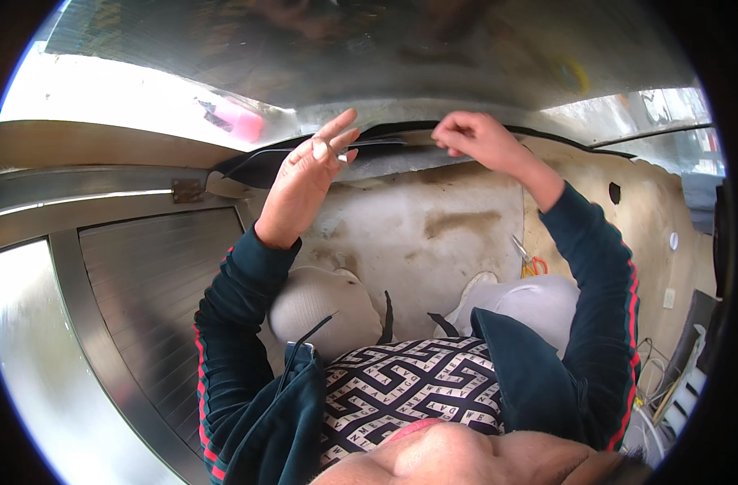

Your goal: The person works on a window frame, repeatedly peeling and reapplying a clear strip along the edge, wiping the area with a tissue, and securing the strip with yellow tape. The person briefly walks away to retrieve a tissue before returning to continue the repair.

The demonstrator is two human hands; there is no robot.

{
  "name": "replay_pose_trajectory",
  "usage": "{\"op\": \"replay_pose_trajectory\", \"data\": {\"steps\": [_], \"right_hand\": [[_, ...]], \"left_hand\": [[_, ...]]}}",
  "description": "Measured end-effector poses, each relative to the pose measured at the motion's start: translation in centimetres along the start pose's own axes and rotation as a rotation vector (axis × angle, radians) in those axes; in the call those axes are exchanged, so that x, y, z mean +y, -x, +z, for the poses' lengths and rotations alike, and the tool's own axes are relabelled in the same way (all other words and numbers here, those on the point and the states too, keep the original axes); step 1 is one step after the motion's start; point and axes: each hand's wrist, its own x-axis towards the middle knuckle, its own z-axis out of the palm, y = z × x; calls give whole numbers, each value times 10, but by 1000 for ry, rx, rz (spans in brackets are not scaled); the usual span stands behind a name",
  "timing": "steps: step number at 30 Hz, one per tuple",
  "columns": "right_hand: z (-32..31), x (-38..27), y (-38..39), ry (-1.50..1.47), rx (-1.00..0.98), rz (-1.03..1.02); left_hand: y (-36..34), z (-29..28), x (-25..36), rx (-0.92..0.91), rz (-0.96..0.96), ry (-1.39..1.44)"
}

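Observation:
My left hand [300,186] is raised at the near side of a dark glossy panel [434,65], its fingers stretched and apart. A small pale spot shows by its fingertips, too small to name. To its right, my right hand [480,141] is closed, thumb and fingers bent together; whatever they may hold is hidden. Under and between both hands runs a dark, thin, sheet-like strip [369,164] along the panel's lower edge. Neither hand visibly presses on the panel.
Scissors [534,263] with orange handles lie on the stained pale floor [417,218], beside my right knee [518,311]. A metal door [159,299] with a hinge [188,191] stands at left. Cables and pale objects [688,380] sit at the lower right. Something pink [238,121] shows far left.

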Motion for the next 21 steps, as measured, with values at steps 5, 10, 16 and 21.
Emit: {"op": "replay_pose_trajectory", "data": {"steps": [5,10,16,21], "right_hand": [[32,-4,-49,-535,-274,266],[39,1,-56,-557,-359,192],[38,0,-51,-399,-277,143],[45,1,-54,-216,-54,46]], "left_hand": [[9,-4,6,-221,147,-309],[15,-5,1,-334,187,-589],[16,-10,-9,-450,263,-831],[29,-27,-31,-394,165,-780]]}}
